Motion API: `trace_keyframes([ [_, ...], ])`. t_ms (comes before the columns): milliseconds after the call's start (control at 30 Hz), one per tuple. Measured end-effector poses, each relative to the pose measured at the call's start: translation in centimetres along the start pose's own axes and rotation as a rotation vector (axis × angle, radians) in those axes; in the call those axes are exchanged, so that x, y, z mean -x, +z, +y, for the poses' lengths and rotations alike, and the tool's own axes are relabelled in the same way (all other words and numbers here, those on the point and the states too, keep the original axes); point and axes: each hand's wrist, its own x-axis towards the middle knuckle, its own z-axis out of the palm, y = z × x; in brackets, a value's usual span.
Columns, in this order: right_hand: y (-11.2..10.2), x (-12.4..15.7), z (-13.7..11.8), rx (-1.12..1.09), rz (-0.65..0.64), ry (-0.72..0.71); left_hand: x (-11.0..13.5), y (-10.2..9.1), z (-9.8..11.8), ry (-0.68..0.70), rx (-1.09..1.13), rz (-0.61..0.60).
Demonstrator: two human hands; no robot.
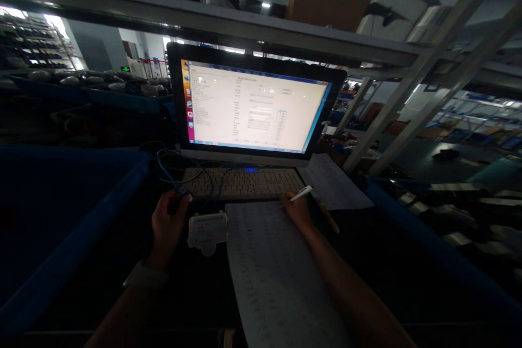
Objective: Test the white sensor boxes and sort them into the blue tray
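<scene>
The near part of the desk (199,299) is in shadow. The printed sheet (273,266) runs lengthwise toward the person, with the right forearm over its right side. It bears rows of marks; from where I stand, which entries are handwritten cannot be read.

The right hand (296,209) is at the sheet's far edge, fingers closed around a white pen (302,193). Contact between pen tip and paper cannot be confirmed. The left hand (169,220) pinches the end of a blue cable (179,187) between its fingers. The pale plastic case (207,230) lies between left hand and sheet, apart from the cable end.

Status, by judgement: partway. Cable and pen are in hand, and a form is up on the monitor (256,109); any connection to the case and any further entry appear outstanding.

Clearances: a blue tub (122,187) bounds the left side, another blue tub (391,206) the right. Hand room lies nearest the person, below the case. Beyond, the keyboard (244,184) and monitor limit forward reach; a shelf (228,15) crosses overhead.
</scene>
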Motion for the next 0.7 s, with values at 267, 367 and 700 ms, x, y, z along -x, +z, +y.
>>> trace_keyframes([
  [267, 0.0, -0.1, 0.1, -0.034, 0.025, 0.009, -0.1, -0.1, -0.4, 0.021, -0.007, -0.010],
  [367, -0.2, -0.2, 0.3, -0.071, 0.070, 0.036, -0.1, 0.1, -0.9, 0.038, -0.021, 0.009],
  [700, -5.0, 2.4, -2.5, -0.189, 0.020, 0.124, -0.4, 0.9, -3.0, 0.140, -0.081, 0.218],
])
